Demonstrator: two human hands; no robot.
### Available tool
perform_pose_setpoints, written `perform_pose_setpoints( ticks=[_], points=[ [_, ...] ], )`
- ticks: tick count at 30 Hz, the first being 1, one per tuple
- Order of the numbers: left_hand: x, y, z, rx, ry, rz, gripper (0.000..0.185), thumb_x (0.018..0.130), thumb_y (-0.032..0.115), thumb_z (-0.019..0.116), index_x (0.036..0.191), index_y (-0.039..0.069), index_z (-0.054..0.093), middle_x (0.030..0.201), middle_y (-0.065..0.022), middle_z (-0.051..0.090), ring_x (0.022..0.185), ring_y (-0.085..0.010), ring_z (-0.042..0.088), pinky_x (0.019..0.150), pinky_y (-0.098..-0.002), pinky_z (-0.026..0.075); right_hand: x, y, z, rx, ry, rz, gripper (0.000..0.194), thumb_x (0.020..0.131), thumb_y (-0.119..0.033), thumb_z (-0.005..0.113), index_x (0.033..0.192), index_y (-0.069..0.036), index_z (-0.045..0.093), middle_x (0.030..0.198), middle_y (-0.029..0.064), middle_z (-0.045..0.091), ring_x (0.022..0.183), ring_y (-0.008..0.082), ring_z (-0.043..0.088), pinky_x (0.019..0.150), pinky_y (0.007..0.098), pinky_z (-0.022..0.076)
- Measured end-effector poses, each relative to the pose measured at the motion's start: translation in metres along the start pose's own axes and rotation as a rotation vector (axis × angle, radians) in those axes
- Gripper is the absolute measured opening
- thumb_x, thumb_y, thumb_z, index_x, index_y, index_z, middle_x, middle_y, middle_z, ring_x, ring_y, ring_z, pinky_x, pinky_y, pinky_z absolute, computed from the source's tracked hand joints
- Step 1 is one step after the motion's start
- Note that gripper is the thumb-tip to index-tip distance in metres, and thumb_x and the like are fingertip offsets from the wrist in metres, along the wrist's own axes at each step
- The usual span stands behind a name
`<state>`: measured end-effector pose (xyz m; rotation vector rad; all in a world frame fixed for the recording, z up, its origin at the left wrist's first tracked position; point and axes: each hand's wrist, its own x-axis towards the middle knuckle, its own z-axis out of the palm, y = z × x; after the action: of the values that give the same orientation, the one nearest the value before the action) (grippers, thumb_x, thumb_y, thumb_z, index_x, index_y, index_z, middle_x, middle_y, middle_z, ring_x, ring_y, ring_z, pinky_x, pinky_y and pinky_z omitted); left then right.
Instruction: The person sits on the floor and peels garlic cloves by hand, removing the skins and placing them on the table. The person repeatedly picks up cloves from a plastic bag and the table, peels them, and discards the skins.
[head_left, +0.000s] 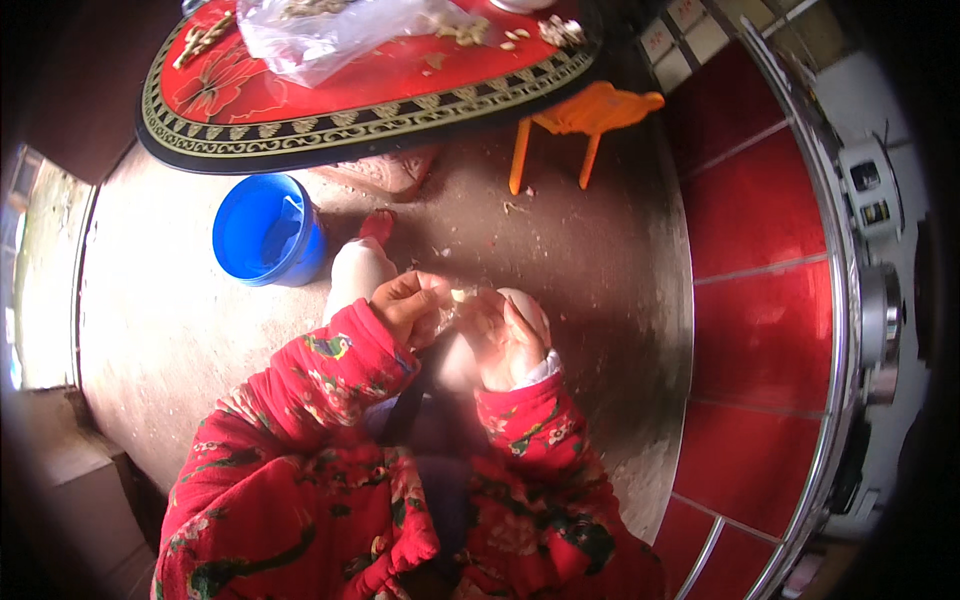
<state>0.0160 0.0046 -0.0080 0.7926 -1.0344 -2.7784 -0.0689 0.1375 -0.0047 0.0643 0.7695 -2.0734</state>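
Note:
My left hand (411, 304) is in front of my knees, thumb and fingers pinched on a small pale piece (458, 295), which looks like a garlic clove. Close beside it, my right hand (501, 334) is cupped with the palm turned up and its fingertips near the piece. Blur and glare hide whether anything lies in that palm. Thin, translucent scraps (448, 319) show between the two hands. Both arms wear a red floral padded sleeve (330, 367).
A blue bucket (262, 274) stands on the floor to the left. Ahead is a red patterned table (217, 97) bearing a plastic bag (315, 45), pale cloves (514, 35) and a whitish heap (561, 31). An orange stool (592, 109) stands beside it. Red tiled cabinets (757, 322) line the right.

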Motion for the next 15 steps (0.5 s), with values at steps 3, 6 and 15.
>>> perform_pose_setpoints(
  ticks=[3, 6, 15],
  points=[
    [0.000, 0.006, -0.013, -0.025, 0.017, 0.020, 0.013, 0.079, 0.022, 0.055, 0.078, 0.011, 0.048, 0.057, 0.0036, 0.041, 0.042, -0.0047, 0.032, 0.036, -0.0186, 0.024, 0.023, -0.003, 0.002, -0.019, 0.204, 0.076, 0.027, 0.082, -0.021, 0.046, 0.092, 0.004, 0.050, 0.092, 0.0148, 0.053, 0.086, 0.0246, 0.051, 0.083, 0.0393, 0.0405],
    [-0.001, 0.010, -0.026, 0.004, 0.116, 0.043, 0.015, 0.079, 0.022, 0.054, 0.079, 0.009, 0.048, 0.055, 0.0028, 0.040, 0.039, -0.0053, 0.030, 0.034, -0.0195, 0.023, 0.047, -0.021, 0.018, 0.034, -0.105, 0.050, 0.027, 0.084, -0.022, 0.045, 0.090, 0.003, 0.052, 0.092, 0.0162, 0.054, 0.093, 0.0298, 0.050, 0.087, 0.0422, 0.0382],
    [-0.009, 0.008, -0.059, -0.103, 0.159, 0.046, 0.016, 0.079, 0.021, 0.053, 0.081, 0.006, 0.049, 0.059, -0.0008, 0.045, 0.038, -0.0070, 0.032, 0.034, -0.0201, 0.024, 0.163, -0.042, 0.111, -0.203, -0.161, -0.140, 0.037, 0.080, -0.029, 0.052, 0.097, 0.003, 0.045, 0.092, 0.0167, 0.051, 0.090, 0.0285, 0.050, 0.085, 0.0398, 0.0403]
  ],
)
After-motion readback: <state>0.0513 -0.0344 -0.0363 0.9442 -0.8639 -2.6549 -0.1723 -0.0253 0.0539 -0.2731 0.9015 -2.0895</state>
